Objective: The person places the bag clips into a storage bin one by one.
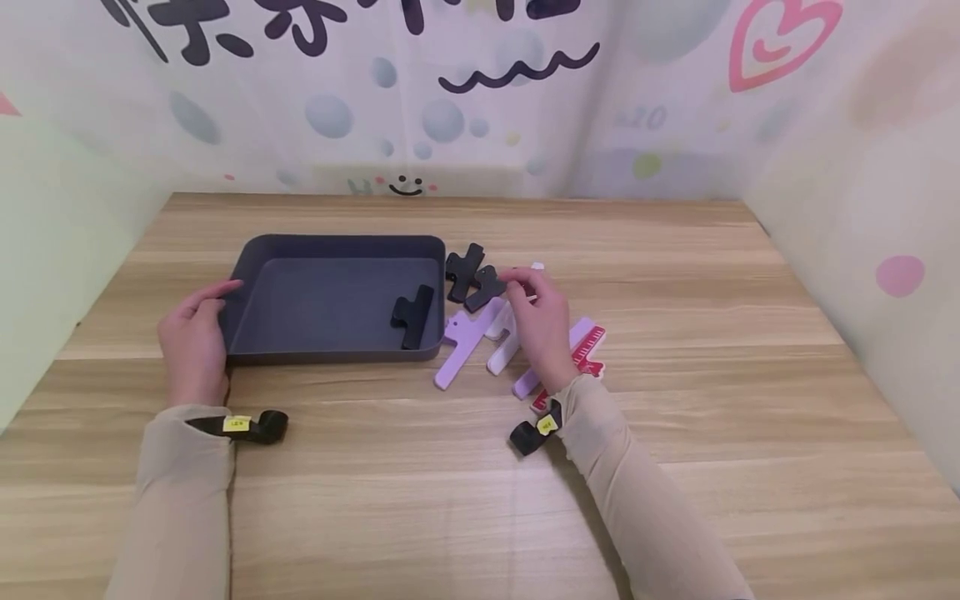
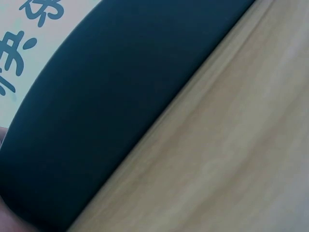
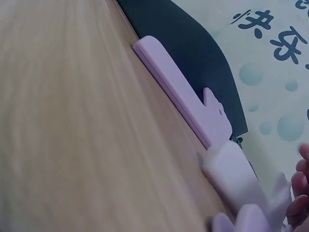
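Observation:
My left hand (image 1: pixel 197 342) grips the left wall of a dark grey tray (image 1: pixel 337 356), with fingertips at its rim. In the left wrist view the tray's outer wall (image 2: pixel 111 92) fills much of the frame. A black clip (image 1: pixel 417 318) lies inside the tray at its right end. Over the clips to the right, my right hand (image 1: pixel 542 321) has its fingertips at the edge of another black clip (image 1: pixel 486 287); whether they pinch it I cannot tell. Beside it lies one more black clip (image 1: pixel 465 271). A lilac clip (image 1: pixel 468 342) and a white clip (image 1: pixel 504 354) lie nearer me.
Under the right wrist lie a second lilac clip (image 1: pixel 528 383) and a red clip (image 1: pixel 588 348) with white marks, both partly hidden. A white piece (image 1: pixel 537 266) shows behind the right hand. The wooden table (image 1: pixel 390 500) ends at a printed cloth backdrop (image 1: pixel 405 117).

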{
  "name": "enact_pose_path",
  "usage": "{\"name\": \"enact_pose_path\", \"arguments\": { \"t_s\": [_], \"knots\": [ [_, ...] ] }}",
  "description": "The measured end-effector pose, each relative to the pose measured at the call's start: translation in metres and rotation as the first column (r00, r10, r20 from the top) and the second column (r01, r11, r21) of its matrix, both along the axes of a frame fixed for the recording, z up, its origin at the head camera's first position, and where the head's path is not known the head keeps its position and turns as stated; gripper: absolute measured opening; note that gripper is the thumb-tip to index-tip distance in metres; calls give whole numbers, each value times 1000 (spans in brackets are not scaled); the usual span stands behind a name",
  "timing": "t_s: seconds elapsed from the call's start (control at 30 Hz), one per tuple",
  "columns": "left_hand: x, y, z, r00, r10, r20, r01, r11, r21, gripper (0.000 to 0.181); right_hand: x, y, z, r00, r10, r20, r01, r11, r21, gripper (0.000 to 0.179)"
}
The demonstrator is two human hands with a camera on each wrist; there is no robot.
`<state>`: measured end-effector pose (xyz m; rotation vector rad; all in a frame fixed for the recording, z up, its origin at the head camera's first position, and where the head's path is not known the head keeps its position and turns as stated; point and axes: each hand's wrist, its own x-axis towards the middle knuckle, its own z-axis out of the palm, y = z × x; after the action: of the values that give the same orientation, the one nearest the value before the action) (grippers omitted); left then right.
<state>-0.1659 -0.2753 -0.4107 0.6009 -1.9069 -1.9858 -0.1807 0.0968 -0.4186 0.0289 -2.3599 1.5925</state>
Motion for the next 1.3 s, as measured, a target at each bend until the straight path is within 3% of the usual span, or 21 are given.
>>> {"name": "enact_pose_path", "arguments": {
  "t_s": [0.4,0.67,0.87,1.0,1.3],
  "knots": [
    [1,2,2,1000,13,3,-13,1000,-4,31,-1,-2,1,1000,17,-9,-15,972,235,17],
    [0,1,0,1000,8,-14,-7,1000,18,31,0,-4,3,996,65,53,-81,908,411,21],
    [0,2,1,1000,11,-7,-11,1000,10,31,-1,-4,3,989,114,96,-146,869,472,20],
    [0,2,1,1000,7,-12,-7,1000,6,31,-1,-4,3,987,121,107,-157,872,464,16],
    [0,1,-1,1000,6,-15,-6,1000,7,31,-1,-4,3,989,108,97,-138,909,394,18]
  ]
}}
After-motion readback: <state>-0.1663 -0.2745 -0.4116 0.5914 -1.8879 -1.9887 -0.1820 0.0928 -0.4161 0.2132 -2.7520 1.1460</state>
